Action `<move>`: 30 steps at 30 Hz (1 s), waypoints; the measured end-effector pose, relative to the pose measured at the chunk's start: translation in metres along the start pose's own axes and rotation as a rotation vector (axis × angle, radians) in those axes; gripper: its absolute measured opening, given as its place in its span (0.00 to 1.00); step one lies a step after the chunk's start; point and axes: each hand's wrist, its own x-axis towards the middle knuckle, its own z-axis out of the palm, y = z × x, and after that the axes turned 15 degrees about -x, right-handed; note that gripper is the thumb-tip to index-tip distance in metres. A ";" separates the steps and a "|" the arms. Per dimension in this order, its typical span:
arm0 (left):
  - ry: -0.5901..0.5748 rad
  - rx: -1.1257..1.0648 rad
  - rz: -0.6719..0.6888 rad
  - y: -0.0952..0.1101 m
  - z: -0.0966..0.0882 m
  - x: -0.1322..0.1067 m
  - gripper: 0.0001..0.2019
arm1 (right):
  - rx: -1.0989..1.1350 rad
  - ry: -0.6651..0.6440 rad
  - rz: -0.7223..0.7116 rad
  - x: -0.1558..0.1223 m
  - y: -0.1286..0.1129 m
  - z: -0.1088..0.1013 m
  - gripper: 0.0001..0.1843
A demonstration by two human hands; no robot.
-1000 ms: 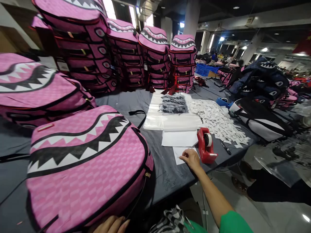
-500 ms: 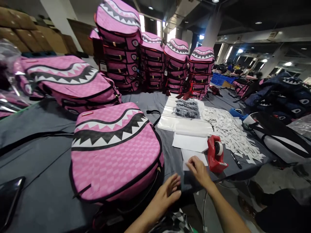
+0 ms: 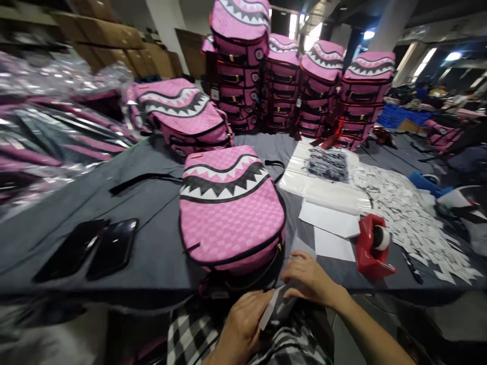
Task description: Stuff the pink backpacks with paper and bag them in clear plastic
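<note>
A thin, pale white sheet (image 3: 304,247) is between my hands at the table's front edge, above my lap. My left hand (image 3: 243,320) is closed on its lower left end, thumb and fingers pressed together. Gripping the other side is my right hand (image 3: 309,278), fingers bent over the sheet. Just beyond them lies a pink backpack (image 3: 232,218) with a black-and-white shark-teeth print, its front face up. More white paper (image 3: 335,243) lies on the table to the right of my right hand, beside a red tape dispenser (image 3: 373,248).
Clear plastic bags (image 3: 327,170) lie behind the paper, with a heap of small white slips (image 3: 411,208) to their right. A black pen (image 3: 412,266) is near the front edge. Two dark phones (image 3: 113,248) lie left. Stacked pink backpacks (image 3: 239,76) stand at the back.
My right hand has come left from the paper on the table with a thin sheet. My left hand, open before, now grips that sheet too. The view has turned left.
</note>
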 end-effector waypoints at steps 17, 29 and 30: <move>0.813 -0.021 -0.555 -0.012 -0.064 -0.004 0.20 | -0.334 0.159 -0.266 0.065 -0.030 0.022 0.13; 0.221 0.377 0.055 0.009 -0.045 0.015 0.06 | -0.421 0.110 -0.196 0.069 -0.046 0.028 0.15; 0.183 0.335 0.062 0.002 -0.045 0.017 0.08 | -0.421 0.113 -0.191 0.067 -0.046 0.027 0.15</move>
